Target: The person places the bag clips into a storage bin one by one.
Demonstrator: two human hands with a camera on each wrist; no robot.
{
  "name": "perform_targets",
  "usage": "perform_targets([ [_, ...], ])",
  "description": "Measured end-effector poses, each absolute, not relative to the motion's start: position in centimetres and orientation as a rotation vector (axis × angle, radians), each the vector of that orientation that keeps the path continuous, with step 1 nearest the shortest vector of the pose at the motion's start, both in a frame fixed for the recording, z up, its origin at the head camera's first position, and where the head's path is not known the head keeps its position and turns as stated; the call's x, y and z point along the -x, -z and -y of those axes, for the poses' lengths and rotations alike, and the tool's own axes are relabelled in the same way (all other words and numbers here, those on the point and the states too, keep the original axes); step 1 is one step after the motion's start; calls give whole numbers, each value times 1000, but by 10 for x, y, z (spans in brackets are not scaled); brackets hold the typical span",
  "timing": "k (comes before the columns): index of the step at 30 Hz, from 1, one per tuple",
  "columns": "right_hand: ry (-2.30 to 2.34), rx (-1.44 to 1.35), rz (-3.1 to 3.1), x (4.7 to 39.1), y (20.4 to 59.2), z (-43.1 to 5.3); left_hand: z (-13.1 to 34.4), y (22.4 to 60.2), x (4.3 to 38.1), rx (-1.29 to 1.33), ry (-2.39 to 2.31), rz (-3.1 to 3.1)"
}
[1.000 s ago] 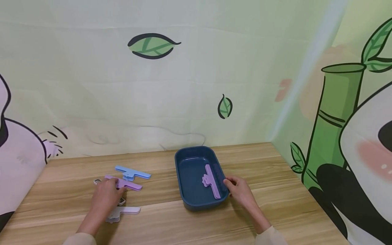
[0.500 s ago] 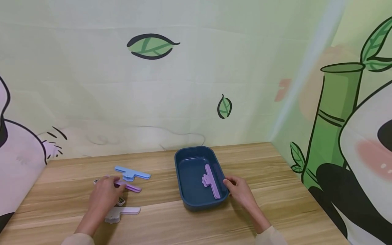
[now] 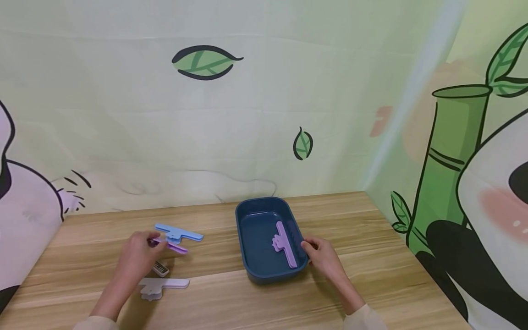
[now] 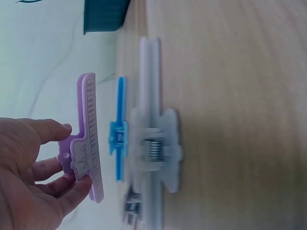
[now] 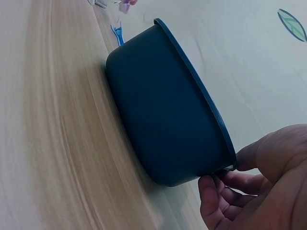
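My left hand [image 3: 136, 256] pinches a purple bag clip [image 4: 88, 139] between thumb and fingers, with the clip's long bar raised over the table. Close behind it lies a blue bag clip [image 3: 191, 235]. Below the hand a light grey bag clip [image 3: 175, 283] rests on the table, its spring showing in the left wrist view. At the right, my right hand [image 3: 326, 259] grips the rim of a dark blue plastic basin [image 5: 163, 105], thumb over the edge and fingers beneath. Another purple bag clip [image 3: 284, 245] lies inside the basin, along its right side.
A small pale object with dark slots [image 3: 160, 269] lies between the left hand and the grey clip, partly hidden. The wooden table [image 3: 218, 298] ends at a fabric backdrop [image 3: 264, 114] printed with leaves, bamboo and pandas.
The left hand has lifted the purple clip off the table and drawn it slightly left, uncovering more of the small pale object. The right hand and basin have stayed still.
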State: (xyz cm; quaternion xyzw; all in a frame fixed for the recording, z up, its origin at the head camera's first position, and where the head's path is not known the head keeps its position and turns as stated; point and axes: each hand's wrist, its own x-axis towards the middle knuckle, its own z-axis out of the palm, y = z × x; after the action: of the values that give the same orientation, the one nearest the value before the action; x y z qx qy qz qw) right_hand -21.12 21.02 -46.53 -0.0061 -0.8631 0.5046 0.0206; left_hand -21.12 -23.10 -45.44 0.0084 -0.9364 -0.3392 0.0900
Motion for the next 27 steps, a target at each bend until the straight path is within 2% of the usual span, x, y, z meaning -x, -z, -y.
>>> perform_targets([
  [27, -1556, 5, 2655, 210, 463, -210, 216, 355, 191, 126, 1008, 2670],
])
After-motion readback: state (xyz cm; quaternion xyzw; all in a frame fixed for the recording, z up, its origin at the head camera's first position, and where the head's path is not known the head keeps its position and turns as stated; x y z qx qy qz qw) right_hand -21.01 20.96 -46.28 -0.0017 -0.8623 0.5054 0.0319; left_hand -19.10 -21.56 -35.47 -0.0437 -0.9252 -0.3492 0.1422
